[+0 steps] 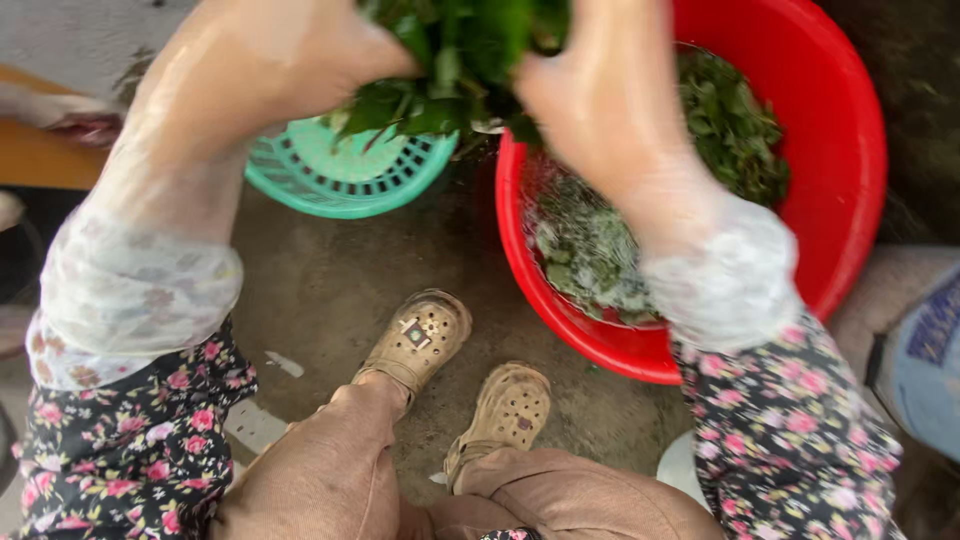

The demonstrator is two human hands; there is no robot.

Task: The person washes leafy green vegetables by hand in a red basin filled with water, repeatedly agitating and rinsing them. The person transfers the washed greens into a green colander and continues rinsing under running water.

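Leafy greens (455, 60) bunch clamped between gloved left hand (275, 55) and right hand (590, 100), held over red basin (850, 150) and teal basket (340, 180) on concrete floor (330, 290). Blue-white sack (925, 360) far right.

**Concrete floor and what rests on it**

A bare grey concrete floor (330, 280) is seen from above, stained and scuffed. A large red plastic basin (850, 150) is set on it towards the right, with wet green leaves (590, 250) held inside. A teal slotted basket (340, 175) is placed just beside the basin, to its left. Two tan perforated clogs (415, 340) are planted near the middle, below both containers. A small white scrap (285, 363) is left on the floor beside the clogs.
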